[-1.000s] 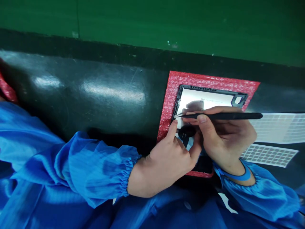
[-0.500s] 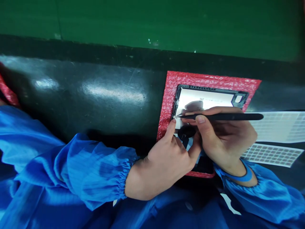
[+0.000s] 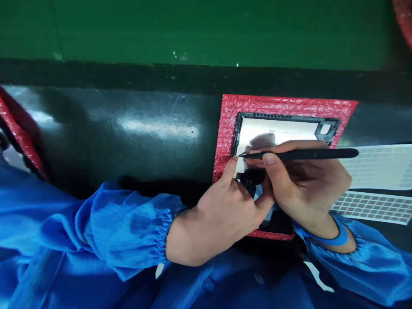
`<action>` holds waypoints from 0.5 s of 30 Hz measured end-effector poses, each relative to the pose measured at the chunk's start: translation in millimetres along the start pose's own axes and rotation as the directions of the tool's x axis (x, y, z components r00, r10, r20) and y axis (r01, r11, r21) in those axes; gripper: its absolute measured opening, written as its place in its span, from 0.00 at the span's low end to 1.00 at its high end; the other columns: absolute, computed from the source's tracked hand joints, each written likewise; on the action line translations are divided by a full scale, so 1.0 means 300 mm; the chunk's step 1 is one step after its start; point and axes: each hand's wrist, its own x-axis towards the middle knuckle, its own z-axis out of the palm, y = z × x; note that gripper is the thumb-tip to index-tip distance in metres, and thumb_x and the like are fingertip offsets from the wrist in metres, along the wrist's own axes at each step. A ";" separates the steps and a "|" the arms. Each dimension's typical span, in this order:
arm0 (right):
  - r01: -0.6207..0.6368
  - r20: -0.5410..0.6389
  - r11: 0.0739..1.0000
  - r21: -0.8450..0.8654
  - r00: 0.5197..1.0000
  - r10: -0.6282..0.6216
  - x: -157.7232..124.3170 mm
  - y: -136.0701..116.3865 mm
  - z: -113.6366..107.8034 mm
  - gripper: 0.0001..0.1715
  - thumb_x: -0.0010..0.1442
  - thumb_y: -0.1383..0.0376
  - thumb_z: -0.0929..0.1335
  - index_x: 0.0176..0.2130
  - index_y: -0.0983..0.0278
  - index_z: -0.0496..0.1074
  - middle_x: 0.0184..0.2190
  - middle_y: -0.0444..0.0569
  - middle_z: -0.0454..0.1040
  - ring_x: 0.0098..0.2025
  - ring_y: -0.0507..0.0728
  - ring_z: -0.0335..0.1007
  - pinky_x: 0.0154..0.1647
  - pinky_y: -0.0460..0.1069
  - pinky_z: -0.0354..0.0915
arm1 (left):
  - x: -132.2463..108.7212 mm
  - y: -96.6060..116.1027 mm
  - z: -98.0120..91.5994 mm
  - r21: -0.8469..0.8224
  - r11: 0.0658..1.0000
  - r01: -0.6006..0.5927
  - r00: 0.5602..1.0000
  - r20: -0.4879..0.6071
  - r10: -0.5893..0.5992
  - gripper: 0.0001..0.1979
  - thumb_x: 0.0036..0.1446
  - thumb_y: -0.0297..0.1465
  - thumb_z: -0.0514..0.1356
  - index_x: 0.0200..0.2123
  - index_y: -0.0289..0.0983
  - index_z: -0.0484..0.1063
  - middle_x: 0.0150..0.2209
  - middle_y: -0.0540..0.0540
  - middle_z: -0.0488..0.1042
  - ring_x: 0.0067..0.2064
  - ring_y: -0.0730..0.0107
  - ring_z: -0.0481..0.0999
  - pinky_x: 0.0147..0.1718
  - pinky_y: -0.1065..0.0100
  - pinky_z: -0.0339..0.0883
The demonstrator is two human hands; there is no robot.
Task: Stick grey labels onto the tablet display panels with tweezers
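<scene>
Black tweezers (image 3: 299, 154) are gripped pen-like in my right hand (image 3: 309, 184), their points at the left inner edge of a flat device panel. The panel's bright silvery back (image 3: 286, 128) sits in a black frame (image 3: 267, 116) on red bubble wrap (image 3: 225, 116). My left hand (image 3: 222, 214) rests over the near-left part, index fingertip pressed at the frame edge beside the tweezer points, thumb stretched apart. Between its thumb and index finger a black round part (image 3: 252, 176) shows on the panel. Anything under the left fingertip is hidden.
Two white sheets of small labels in a grid, an upper sheet (image 3: 383, 167) and a lower sheet (image 3: 376, 208), lie right of my right hand. More red bubble wrap (image 3: 22, 137) shows at the left edge beside a sleeve. A green surface (image 3: 193, 34) runs along the dark bench (image 3: 154, 128).
A small white piece at the tweezer points is now mostly out of sight by my left index fingertip, which has edged up to it. The view has shifted slightly; both hands otherwise hold their pose.
</scene>
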 end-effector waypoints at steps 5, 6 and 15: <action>-0.016 -0.026 1.000 -0.019 1.000 0.015 0.004 -0.003 0.003 0.09 0.65 0.70 0.75 0.44 0.59 0.78 0.40 0.45 0.83 0.37 0.55 0.85 0.37 0.47 0.83 | 0.000 -0.006 -0.003 -0.008 1.000 -0.015 1.000 0.000 0.015 0.27 0.67 0.37 0.59 0.63 0.26 0.70 0.28 0.44 0.80 0.25 0.58 0.77 0.64 0.45 0.63; -0.021 -0.036 1.000 -0.010 0.999 0.020 0.005 -0.004 0.005 0.08 0.65 0.70 0.74 0.44 0.59 0.77 0.40 0.45 0.83 0.36 0.55 0.86 0.37 0.47 0.83 | 0.000 -0.007 -0.002 -0.011 1.000 -0.018 1.000 0.001 0.018 0.27 0.67 0.37 0.58 0.63 0.26 0.70 0.27 0.45 0.80 0.25 0.58 0.77 0.63 0.45 0.63; -0.070 -0.080 0.981 0.180 0.993 0.086 0.028 -0.001 0.015 0.06 0.64 0.65 0.75 0.41 0.61 0.76 0.37 0.46 0.85 0.32 0.57 0.86 0.34 0.49 0.84 | 0.015 -0.029 -0.009 -0.051 0.996 -0.069 0.995 0.071 0.073 0.46 0.58 0.54 0.66 0.66 0.24 0.65 0.32 0.39 0.82 0.31 0.52 0.80 0.66 0.43 0.59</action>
